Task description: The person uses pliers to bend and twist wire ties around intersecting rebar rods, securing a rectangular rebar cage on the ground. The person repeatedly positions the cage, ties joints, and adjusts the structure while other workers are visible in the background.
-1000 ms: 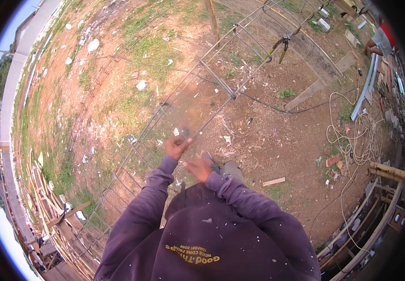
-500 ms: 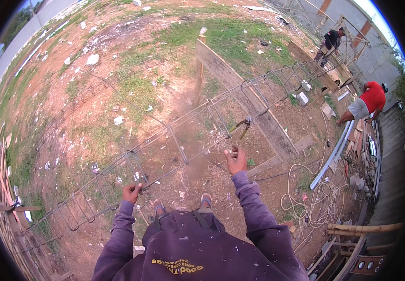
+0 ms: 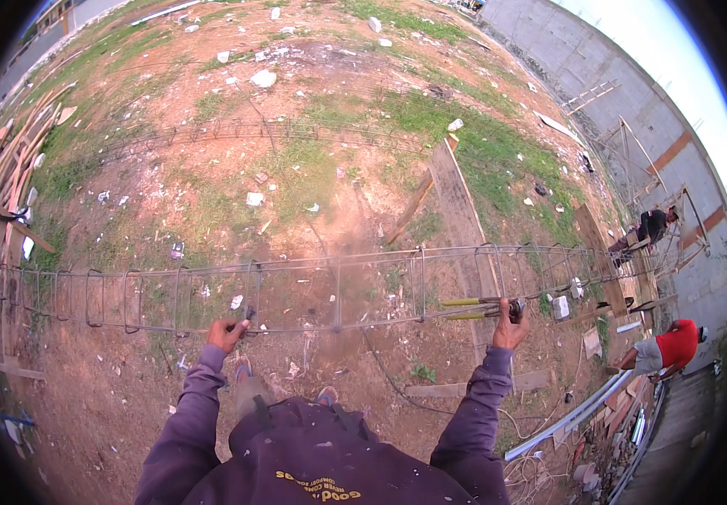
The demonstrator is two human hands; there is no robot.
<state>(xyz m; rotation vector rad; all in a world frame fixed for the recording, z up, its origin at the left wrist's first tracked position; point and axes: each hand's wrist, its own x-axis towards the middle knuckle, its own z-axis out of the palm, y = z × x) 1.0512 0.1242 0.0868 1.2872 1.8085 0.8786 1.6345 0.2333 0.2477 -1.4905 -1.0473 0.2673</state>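
Observation:
A long rebar cage of thin bars and square stirrups runs across in front of me. My left hand is closed at its near lower bar, beside a stirrup; a small dark bit shows at the fingertips, too small to name. Farther right, my right hand is closed around the dark head of a pair of pincers. Their yellow handles point left, along the cage bars. The right fingers partly hide the pincer jaws.
An upright plank stands beneath the cage, with a board on the ground. Metal strips and coiled rope lie at right. One person in red bends there; another in dark clothes is behind. Timber is piled at left.
My view has turned, so the cage now lies nearly level. My right hand has moved right and taken hold of the pincers that hung on the cage. My left hand stays at the bar.

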